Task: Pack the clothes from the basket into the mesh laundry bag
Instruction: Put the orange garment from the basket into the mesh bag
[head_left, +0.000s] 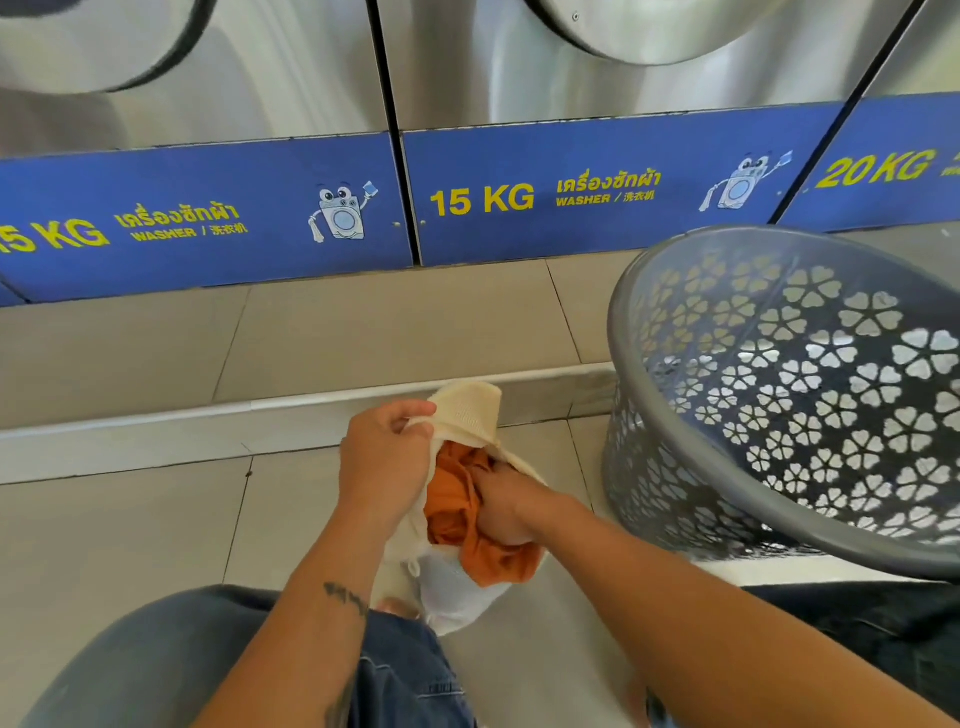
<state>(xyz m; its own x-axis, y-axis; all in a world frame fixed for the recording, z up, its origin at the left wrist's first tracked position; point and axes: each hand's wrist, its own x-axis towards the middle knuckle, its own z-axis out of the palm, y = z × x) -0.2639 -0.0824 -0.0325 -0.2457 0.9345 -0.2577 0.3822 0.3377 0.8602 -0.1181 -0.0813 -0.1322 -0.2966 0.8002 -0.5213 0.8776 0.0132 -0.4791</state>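
Beige tiled floor, steel washers far. Left hand is pinching the cream mesh laundry bag rim; right hand is clamping orange cloth inside it (between knees). Grey perforated plastic basket is tilting at right.

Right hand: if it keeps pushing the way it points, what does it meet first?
The right hand points down into the mesh laundry bag; it would likely meet the orange garment first, already under its fingers.
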